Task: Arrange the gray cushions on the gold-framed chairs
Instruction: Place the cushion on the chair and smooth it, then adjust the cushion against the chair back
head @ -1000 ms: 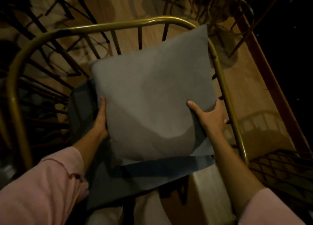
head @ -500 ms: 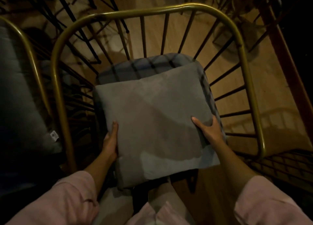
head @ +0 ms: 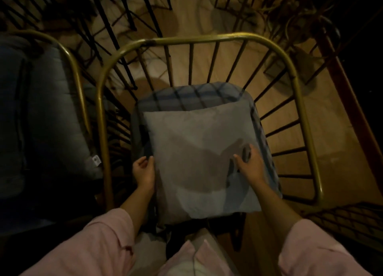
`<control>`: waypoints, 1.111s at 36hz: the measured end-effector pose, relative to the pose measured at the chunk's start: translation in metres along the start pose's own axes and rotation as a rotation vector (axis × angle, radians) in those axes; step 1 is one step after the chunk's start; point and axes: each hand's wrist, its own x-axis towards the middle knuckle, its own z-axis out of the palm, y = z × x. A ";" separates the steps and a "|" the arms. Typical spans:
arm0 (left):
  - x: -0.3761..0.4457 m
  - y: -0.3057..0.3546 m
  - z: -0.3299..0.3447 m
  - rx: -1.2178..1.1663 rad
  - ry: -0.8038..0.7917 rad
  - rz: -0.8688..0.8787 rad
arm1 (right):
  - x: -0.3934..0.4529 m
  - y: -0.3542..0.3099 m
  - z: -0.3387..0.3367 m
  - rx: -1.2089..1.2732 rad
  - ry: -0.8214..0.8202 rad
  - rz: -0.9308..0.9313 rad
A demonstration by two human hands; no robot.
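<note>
A square gray cushion (head: 199, 151) lies flat on the darker gray seat pad (head: 192, 95) of a gold-framed chair (head: 296, 84) with black spindles. My left hand (head: 144, 171) holds the cushion's left edge, fingers curled around it. My right hand (head: 249, 164) rests flat on top of the cushion near its right side, fingers spread. A second gold-framed chair (head: 76, 72) stands at the left with a gray cushion (head: 41, 118) in it, a small white tag at its lower corner.
The wooden floor (head: 310, 130) shows around the chairs. Black metal chair legs (head: 116, 22) crowd the back left. A red-brown wooden edge (head: 348, 93) runs down the right. A black woven surface (head: 350, 217) sits at lower right.
The cushion came down from against the chair's back rail onto the seat pad. My right hand left the cushion's edge and now lies flat on top.
</note>
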 end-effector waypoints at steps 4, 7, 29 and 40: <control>-0.002 0.063 -0.032 0.040 -0.098 0.305 | -0.018 -0.077 0.021 -0.017 -0.016 -0.137; 0.006 0.113 -0.074 0.047 -0.137 0.528 | -0.034 -0.150 0.042 -0.031 -0.109 -0.275; 0.205 0.201 -0.513 0.203 0.497 0.541 | -0.208 -0.464 0.316 -0.039 -0.523 -0.428; 0.297 0.179 -0.576 0.042 0.253 0.081 | -0.195 -0.486 0.352 0.256 -0.497 -0.114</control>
